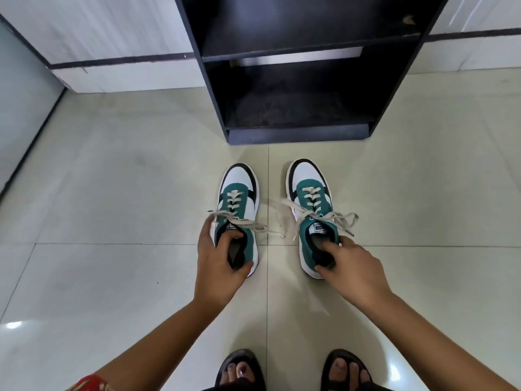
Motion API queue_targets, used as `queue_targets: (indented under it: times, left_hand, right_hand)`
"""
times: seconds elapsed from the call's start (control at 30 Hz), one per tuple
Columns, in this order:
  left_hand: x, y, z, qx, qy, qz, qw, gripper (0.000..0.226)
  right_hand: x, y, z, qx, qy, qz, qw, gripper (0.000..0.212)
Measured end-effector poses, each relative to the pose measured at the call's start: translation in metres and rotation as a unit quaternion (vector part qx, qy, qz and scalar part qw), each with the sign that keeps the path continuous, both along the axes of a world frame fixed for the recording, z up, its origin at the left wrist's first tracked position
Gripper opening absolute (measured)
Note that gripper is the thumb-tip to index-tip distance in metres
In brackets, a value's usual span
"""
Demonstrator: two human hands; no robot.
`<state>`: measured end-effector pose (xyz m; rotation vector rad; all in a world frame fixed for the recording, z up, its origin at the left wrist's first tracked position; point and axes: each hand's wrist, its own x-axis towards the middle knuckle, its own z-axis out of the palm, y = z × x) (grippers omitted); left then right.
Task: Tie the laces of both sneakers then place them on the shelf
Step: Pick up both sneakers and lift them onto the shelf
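Nearest me, at six o'clock, I see my two feet in dark sandals (239, 371), cut off by the bottom edge. Further out, my left hand (218, 266) grips the heel collar of the left sneaker (239, 210), fingers inside the opening and thumb on the heel. My right hand (349, 266) grips the right sneaker (310, 210) the same way. Both shoes stand on the pale tiled floor (112, 193), side by side but apart, toes pointing to twelve o'clock. They are teal and white with black trim, and their cream laces (324, 217) look tied in loose bows; I cannot make out the knots clearly. At twelve o'clock stands the dark shelf (296, 136), its lower compartment in shadow, its top cut off.
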<state>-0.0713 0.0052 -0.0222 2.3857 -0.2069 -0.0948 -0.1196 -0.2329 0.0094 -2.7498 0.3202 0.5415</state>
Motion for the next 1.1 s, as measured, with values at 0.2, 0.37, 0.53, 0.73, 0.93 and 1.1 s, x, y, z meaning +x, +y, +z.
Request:
queue_targets:
  times: [0.2,0.37,0.53,0.73,0.93,1.1]
  left_hand:
    - [0.005,0.001,-0.005,0.056,0.106,0.001,0.993,0.040]
    - [0.018,-0.011,0.001,0.032,0.104,0.015,0.994,0.035]
    - [0.025,-0.023,0.012,0.047,0.100,-0.011,0.994,0.048]
    - [0.038,-0.038,0.076,0.038,0.120,-0.005,0.992,0.046]
    - [0.038,-0.034,0.215,0.042,0.093,-0.021,0.995,0.045]
    - [0.050,-0.030,0.342,0.057,0.070,-0.040,0.995,0.047]
  right_hand:
    - [0.007,0.004,-0.007,-0.031,-0.003,0.020,0.999,0.048]
    - [0.013,0.001,-0.011,-0.013,-0.046,-0.028,0.998,0.028]
    - [0.018,-0.009,-0.007,0.024,-0.070,-0.067,0.995,0.031]
    - [0.026,-0.015,0.055,0.043,-0.102,-0.102,0.989,0.028]
    - [0.027,-0.016,0.189,0.032,-0.107,-0.078,0.991,0.025]
    - [0.034,-0.008,0.313,0.034,-0.094,-0.060,0.993,0.023]
